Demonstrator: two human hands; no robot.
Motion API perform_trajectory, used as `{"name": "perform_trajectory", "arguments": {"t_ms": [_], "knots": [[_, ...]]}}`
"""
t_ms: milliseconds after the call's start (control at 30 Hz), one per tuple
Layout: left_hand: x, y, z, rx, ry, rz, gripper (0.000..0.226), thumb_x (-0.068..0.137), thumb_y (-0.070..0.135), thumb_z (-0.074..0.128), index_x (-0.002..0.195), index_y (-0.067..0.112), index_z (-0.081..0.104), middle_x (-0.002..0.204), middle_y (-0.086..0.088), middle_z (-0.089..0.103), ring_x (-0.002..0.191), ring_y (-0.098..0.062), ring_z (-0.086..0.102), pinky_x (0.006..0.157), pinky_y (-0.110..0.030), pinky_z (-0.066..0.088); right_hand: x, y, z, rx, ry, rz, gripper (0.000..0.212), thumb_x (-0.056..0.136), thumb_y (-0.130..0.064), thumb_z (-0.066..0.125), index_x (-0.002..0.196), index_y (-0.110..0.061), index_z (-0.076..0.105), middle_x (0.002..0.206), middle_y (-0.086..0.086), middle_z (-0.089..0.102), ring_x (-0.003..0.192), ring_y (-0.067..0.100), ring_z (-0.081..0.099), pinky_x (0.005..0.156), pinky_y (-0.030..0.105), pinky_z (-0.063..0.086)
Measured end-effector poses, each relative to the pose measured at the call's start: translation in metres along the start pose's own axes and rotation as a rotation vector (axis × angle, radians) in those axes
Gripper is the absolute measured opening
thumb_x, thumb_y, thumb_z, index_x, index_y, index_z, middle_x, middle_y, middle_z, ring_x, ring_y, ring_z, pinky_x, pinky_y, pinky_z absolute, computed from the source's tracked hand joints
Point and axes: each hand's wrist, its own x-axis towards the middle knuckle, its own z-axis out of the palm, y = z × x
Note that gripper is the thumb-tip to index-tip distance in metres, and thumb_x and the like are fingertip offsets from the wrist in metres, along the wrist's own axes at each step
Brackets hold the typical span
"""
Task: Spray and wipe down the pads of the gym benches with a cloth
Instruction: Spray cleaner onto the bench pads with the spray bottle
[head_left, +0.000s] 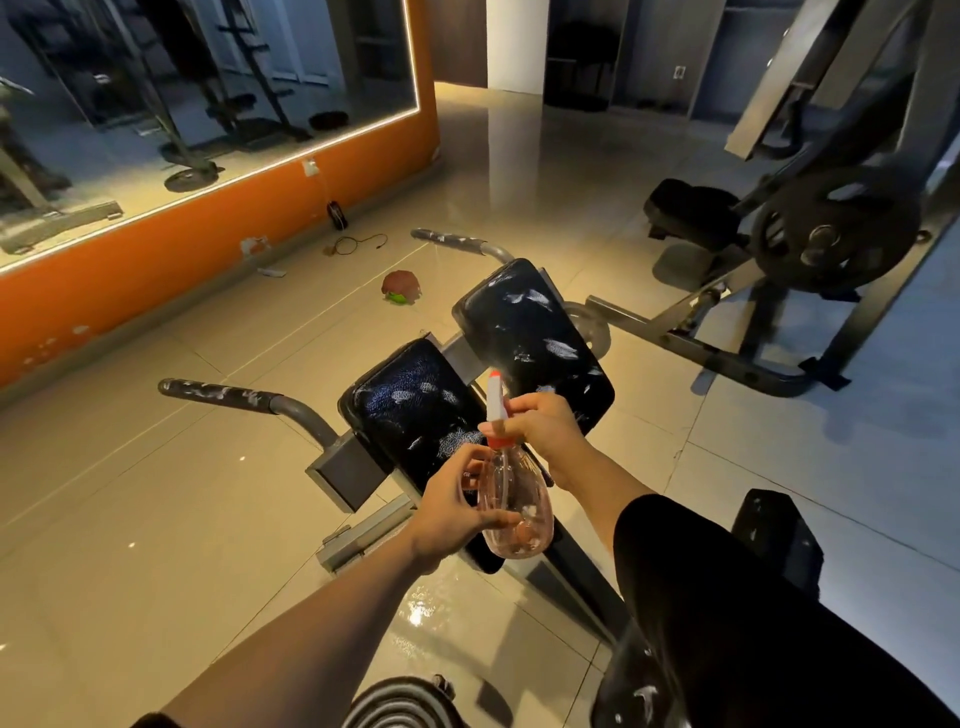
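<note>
Both hands hold one spray bottle over the near pad. Left hand cups the clear pinkish body from the left, fingers and thumb curled round it. Right hand wraps the neck just below the white sprayer, fingers closed at the trigger. Both forearms reach forward from the near edge, the left one bare, the right one coming out of a black sleeve.

One bottle, two hands, two pads. The bottle's long axis runs near to far and a little upward, its rounded base toward the person and its red-tipped nozzle pointing away, toward the far pad.

The near pad and the far pad are black, side by side on one grey frame, the far one to the right and farther off. Both bear white worn patches. Two grey handles with black grips stick out to the left, one beside the near pad and one beside the far pad.

On the tiled floor far left lies a reddish cloth, well apart from the hands. Far right, one weight plate hangs on a machine. An orange wall with a mirror runs along the left.
</note>
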Motion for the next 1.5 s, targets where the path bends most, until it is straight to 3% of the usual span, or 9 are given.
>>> {"name": "perform_trajectory", "arguments": {"t_ms": [200,300,500,600,733,900,1000,1133,1500], "knots": [[-0.005,-0.011,0.005,0.019,-0.053,-0.016,0.062,0.064,0.018,0.089,0.115,0.028,0.055,0.118,0.006,0.060,0.113,-0.011,0.056,0.093,-0.034,0.051,-0.005,0.016,-0.006,-0.045,0.036,0.014,0.022,0.071,-0.007,0.082,0.088,-0.010,0.068,0.089,0.003,0.068,0.090,0.019,0.064,0.078,0.030,0.050],[-0.011,-0.012,0.015,0.013,-0.081,-0.028,0.059,0.067,0.012,0.086,0.113,0.028,0.054,0.114,0.007,0.059,0.108,-0.009,0.056,0.088,-0.027,0.052,-0.012,0.028,-0.011,-0.039,0.055,0.041,0.023,0.072,-0.007,0.082,0.092,-0.004,0.071,0.092,0.009,0.070,0.093,0.024,0.066,0.081,0.033,0.054],[-0.019,-0.015,0.031,0.043,-0.156,-0.046,0.061,0.068,0.009,0.086,0.115,0.030,0.053,0.114,0.009,0.057,0.107,-0.008,0.056,0.082,-0.035,0.057,-0.030,0.043,-0.027,-0.062,0.121,0.036,0.037,0.073,-0.010,0.081,0.097,0.014,0.066,0.097,0.025,0.068,0.081,0.020,0.064,0.073,0.028,0.053],[-0.020,-0.014,0.038,0.040,-0.173,-0.023,0.064,0.067,0.008,0.085,0.119,0.025,0.052,0.113,0.011,0.056,0.106,-0.006,0.055,0.075,-0.027,0.054,-0.042,0.044,-0.032,-0.042,0.119,0.055,0.021,0.077,-0.009,0.078,0.094,-0.001,0.067,0.089,0.009,0.069,0.082,0.015,0.064,0.066,0.021,0.051],[-0.024,-0.014,0.047,0.046,-0.203,-0.009,0.065,0.067,0.010,0.086,0.121,0.024,0.053,0.115,0.010,0.057,0.107,-0.005,0.055,0.083,-0.020,0.050,-0.054,0.046,-0.040,-0.045,0.180,0.037,0.016,0.077,-0.009,0.079,0.089,-0.006,0.068,0.079,-0.003,0.064,0.073,0.012,0.062,0.060,0.017,0.048],[-0.030,-0.012,0.055,0.020,-0.221,-0.001,0.070,0.066,0.008,0.086,0.124,0.022,0.051,0.117,0.007,0.055,0.107,-0.008,0.055,0.075,-0.017,0.050,-0.068,0.048,-0.044,-0.044,0.195,0.026,0.021,0.078,-0.011,0.078,0.095,-0.007,0.067,0.081,-0.004,0.063,0.076,0.011,0.059,0.060,0.016,0.045],[-0.032,-0.015,0.056,0.043,-0.227,0.013,0.072,0.066,0.011,0.088,0.126,0.022,0.051,0.119,0.005,0.056,0.110,-0.010,0.055,0.081,-0.021,0.051,-0.071,0.048,-0.046,-0.053,0.224,0.008,0.018,0.076,-0.010,0.079,0.089,-0.004,0.069,0.079,-0.001,0.064,0.080,0.014,0.060,0.065,0.022,0.047],[-0.035,-0.016,0.053,0.042,-0.224,0.019,0.070,0.067,0.008,0.086,0.125,0.022,0.050,0.119,0.006,0.054,0.110,-0.009,0.053,0.080,-0.020,0.049,-0.076,0.051,-0.041,-0.054,0.202,-0.002,0.032,0.078,-0.013,0.078,0.105,-0.003,0.066,0.087,-0.004,0.062,0.084,0.013,0.059,0.064,0.019,0.044],[-0.055,-0.017,0.034,0.035,-0.216,0.087,0.064,0.067,0.008,0.085,0.119,0.023,0.051,0.116,0.008,0.055,0.108,-0.004,0.052,0.086,-0.021,0.048,-0.088,0.047,-0.018,-0.045,0.203,-0.056,0.026,0.076,-0.012,0.080,0.098,-0.008,0.067,0.089,-0.001,0.065,0.086,0.016,0.063,0.064,0.018,0.048]]}}
